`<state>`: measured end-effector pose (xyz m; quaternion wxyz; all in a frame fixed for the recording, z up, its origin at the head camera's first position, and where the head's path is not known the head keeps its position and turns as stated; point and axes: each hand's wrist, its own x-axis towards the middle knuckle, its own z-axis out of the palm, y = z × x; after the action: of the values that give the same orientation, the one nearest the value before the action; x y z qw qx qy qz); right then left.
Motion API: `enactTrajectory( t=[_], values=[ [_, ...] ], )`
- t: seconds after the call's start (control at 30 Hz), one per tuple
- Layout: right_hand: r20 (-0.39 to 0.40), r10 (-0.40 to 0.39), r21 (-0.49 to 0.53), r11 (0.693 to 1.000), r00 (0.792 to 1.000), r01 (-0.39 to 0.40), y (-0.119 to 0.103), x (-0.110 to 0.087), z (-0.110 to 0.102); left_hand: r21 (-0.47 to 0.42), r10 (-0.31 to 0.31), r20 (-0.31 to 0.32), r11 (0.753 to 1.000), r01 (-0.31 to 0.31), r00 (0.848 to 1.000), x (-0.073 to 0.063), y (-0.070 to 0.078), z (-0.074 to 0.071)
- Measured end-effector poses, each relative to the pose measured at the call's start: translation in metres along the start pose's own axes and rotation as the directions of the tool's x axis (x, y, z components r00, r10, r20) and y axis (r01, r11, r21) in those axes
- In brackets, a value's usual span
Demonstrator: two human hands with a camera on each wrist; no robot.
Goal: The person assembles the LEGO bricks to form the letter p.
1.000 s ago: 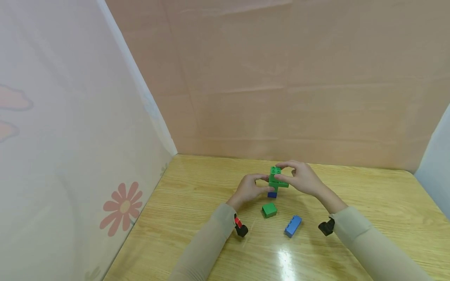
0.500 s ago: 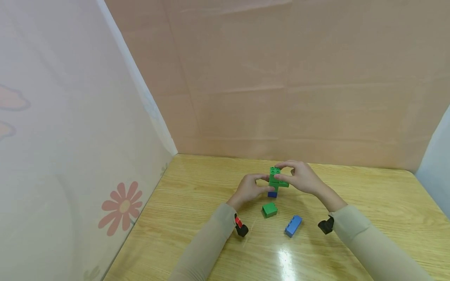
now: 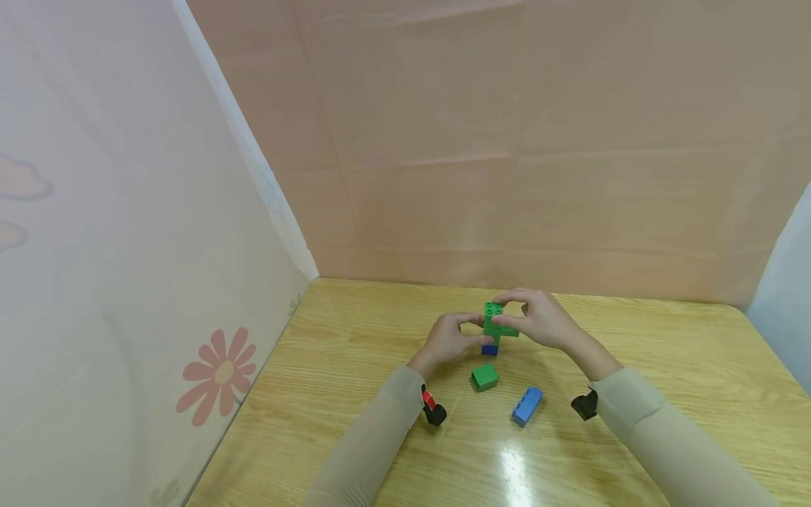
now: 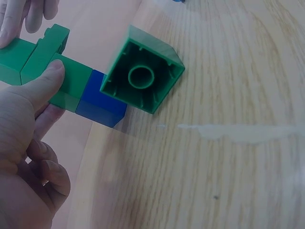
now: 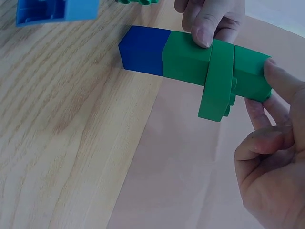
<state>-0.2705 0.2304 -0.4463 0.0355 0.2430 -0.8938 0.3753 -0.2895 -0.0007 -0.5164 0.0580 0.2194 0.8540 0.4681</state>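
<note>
A small brick tower stands near the back middle of the table. At its foot is a dark blue brick [image 5: 145, 50], then a green brick [image 5: 187, 57]. Above that a thin, long green brick [image 5: 219, 81] juts out to the right in the head view, with another green brick [image 5: 252, 72] on top. My left hand [image 3: 448, 341] pinches the tower at the lower green brick, thumb on its near side. My right hand [image 3: 538, 320] grips the top green brick between thumb and fingers.
Nearer than the tower, a loose green brick [image 3: 484, 378] lies on its side, its hollow underside facing the left wrist view. A lighter blue long brick [image 3: 527, 406] lies right of it, also on its side. A brown-covered wall [image 3: 507, 211] rises behind the table [image 3: 355, 317].
The top green brick sits slightly lower and closer on the tower than a second ago. Both hands stay almost where they were; the loose bricks lie as before.
</note>
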Motion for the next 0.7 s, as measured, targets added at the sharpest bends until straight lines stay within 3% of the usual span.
enactTrajectory(
  t=[0.27,0.7],
  values=[
    [-0.001,0.008,-0.022,1.000,1.000,-0.008,-0.0007,-0.0018,-0.0008,0.009,0.025,-0.006,1.000,-0.025,1.000,-0.0003,0.0020,0.0011],
    [-0.026,0.036,0.027,0.999,0.999,-0.036,0.0005,-0.0071,0.0015,0.014,0.010,0.006,1.000,-0.010,1.000,0.0020,0.0038,0.0009]
  ],
)
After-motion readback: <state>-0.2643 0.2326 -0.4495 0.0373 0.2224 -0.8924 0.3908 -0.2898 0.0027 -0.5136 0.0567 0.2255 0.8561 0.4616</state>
